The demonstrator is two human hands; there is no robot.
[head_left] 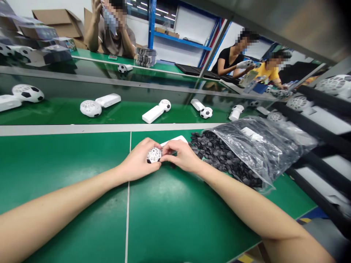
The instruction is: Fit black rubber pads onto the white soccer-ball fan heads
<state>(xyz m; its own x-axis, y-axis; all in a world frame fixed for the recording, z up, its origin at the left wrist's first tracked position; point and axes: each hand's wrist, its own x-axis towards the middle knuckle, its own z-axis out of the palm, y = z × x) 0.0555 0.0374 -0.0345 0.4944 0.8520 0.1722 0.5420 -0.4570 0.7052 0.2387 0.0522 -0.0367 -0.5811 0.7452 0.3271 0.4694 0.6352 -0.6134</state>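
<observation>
Over the green worktop, my left hand (141, 159) is closed around the round head of a football-patterned handheld fan (154, 155), its white grille facing up. The fan's white handle (178, 140) points away to the right, partly behind my right hand. At the right side of the head is my right hand (179, 155), thumb and fingers pinched together against its edge. Whatever lies between those fingertips is hidden. Just right of that hand, small black plastic pieces (219, 153) spill from a clear plastic bag (274, 146).
Beyond a pale rail (68, 129), several similar fans (153, 114) lie along a green conveyor belt (126, 109). Black racks (323, 124) holding white fans stand at the right. Across the belt are people (115, 36) at work, cardboard boxes (59, 23) and a blue shelf (181, 39).
</observation>
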